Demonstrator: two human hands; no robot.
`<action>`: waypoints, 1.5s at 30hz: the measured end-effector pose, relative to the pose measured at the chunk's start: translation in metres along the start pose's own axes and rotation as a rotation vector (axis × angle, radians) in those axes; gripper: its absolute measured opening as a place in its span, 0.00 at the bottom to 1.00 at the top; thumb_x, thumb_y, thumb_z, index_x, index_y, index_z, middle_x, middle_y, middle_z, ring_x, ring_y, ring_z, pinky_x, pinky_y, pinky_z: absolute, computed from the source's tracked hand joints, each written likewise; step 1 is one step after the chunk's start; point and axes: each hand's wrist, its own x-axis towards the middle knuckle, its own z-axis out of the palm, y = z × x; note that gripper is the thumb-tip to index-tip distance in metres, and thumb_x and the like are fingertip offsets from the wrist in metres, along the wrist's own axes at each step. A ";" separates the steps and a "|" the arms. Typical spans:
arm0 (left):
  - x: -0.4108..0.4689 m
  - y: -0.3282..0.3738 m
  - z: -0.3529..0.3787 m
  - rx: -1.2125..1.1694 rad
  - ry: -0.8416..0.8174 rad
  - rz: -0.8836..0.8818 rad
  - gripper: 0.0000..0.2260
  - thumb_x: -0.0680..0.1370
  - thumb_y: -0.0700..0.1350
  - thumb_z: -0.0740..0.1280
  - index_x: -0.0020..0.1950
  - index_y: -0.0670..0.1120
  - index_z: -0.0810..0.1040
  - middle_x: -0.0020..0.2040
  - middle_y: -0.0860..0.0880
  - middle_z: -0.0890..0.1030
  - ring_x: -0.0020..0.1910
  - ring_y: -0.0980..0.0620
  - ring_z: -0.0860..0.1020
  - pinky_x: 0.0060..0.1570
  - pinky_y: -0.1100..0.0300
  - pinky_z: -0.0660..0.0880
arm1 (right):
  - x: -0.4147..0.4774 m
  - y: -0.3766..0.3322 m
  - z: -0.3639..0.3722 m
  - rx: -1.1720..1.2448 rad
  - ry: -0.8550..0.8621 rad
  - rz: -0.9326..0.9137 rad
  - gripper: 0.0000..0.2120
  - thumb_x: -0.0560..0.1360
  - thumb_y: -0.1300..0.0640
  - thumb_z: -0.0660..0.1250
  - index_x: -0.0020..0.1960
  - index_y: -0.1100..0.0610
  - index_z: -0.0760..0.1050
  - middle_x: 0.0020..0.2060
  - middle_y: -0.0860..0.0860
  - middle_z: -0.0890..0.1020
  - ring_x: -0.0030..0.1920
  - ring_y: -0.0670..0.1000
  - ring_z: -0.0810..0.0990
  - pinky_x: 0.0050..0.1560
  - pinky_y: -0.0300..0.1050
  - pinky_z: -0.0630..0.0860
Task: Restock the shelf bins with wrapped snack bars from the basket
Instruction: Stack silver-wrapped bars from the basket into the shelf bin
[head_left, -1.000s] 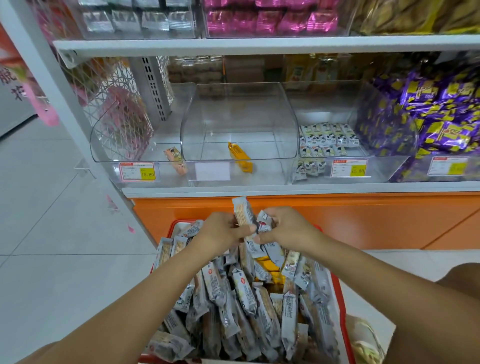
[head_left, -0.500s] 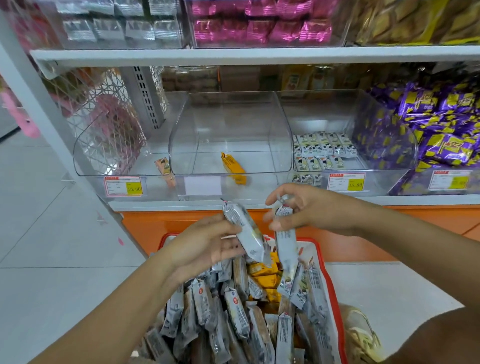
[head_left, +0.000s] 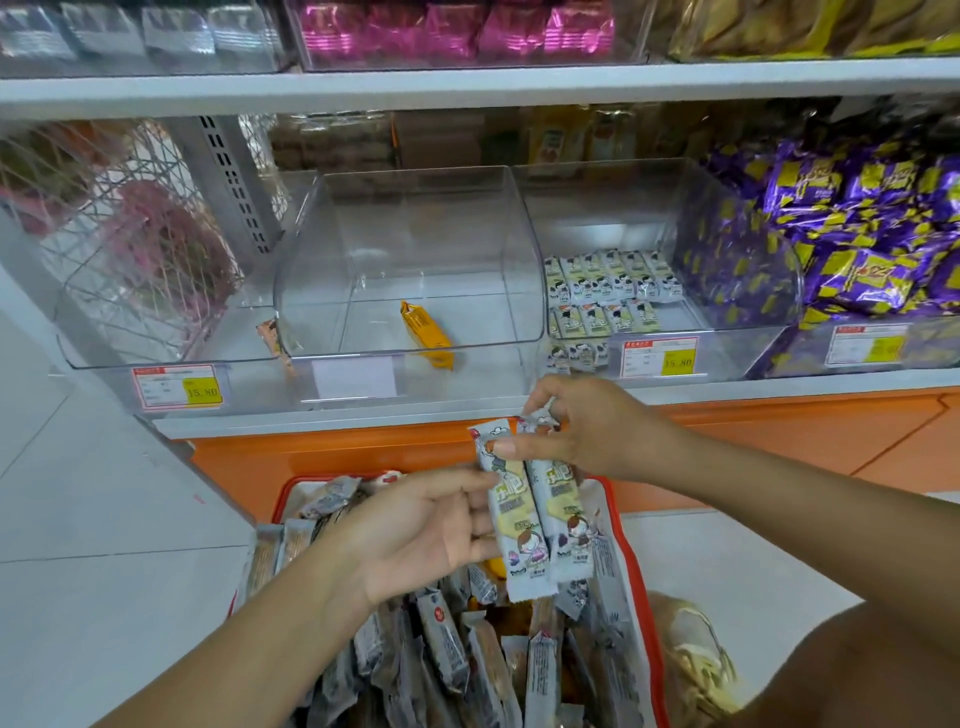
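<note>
Head view: basket's (head_left: 612, 501) near end off-frame

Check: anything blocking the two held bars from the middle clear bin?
Nothing visible. The bars in the right hand sit below the bin; its front is open above a low lip, one orange pack inside.

Full shelves over an orange plinth (head_left: 779, 436), pale floor tiles (head_left: 104, 545) at left.
Purple-and-yellow sweets (head_left: 857, 244) heap at right; pink packets (head_left: 452, 31) and silver packets (head_left: 130, 34) line the top edge; a wire rack (head_left: 130, 234) stands left, above a yellow price label (head_left: 179, 387).
</note>
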 end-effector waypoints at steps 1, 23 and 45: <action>0.002 0.001 0.002 0.004 -0.005 0.013 0.20 0.69 0.39 0.69 0.60 0.39 0.80 0.61 0.35 0.77 0.55 0.40 0.80 0.56 0.46 0.77 | -0.001 -0.001 -0.001 0.039 0.005 0.013 0.28 0.65 0.36 0.72 0.56 0.49 0.70 0.49 0.46 0.75 0.53 0.47 0.77 0.50 0.43 0.76; 0.009 0.065 0.028 1.236 0.685 0.723 0.18 0.79 0.45 0.65 0.69 0.53 0.72 0.65 0.60 0.71 0.67 0.61 0.68 0.61 0.71 0.60 | 0.017 -0.011 -0.122 -0.154 0.579 0.104 0.24 0.70 0.49 0.73 0.55 0.58 0.64 0.50 0.53 0.76 0.48 0.57 0.76 0.43 0.47 0.70; 0.017 0.060 -0.011 1.672 0.662 0.572 0.24 0.80 0.47 0.61 0.76 0.50 0.60 0.76 0.53 0.60 0.74 0.55 0.60 0.65 0.70 0.54 | 0.108 0.092 -0.112 -0.498 0.292 0.586 0.07 0.77 0.63 0.60 0.54 0.64 0.72 0.49 0.58 0.76 0.53 0.59 0.76 0.47 0.48 0.72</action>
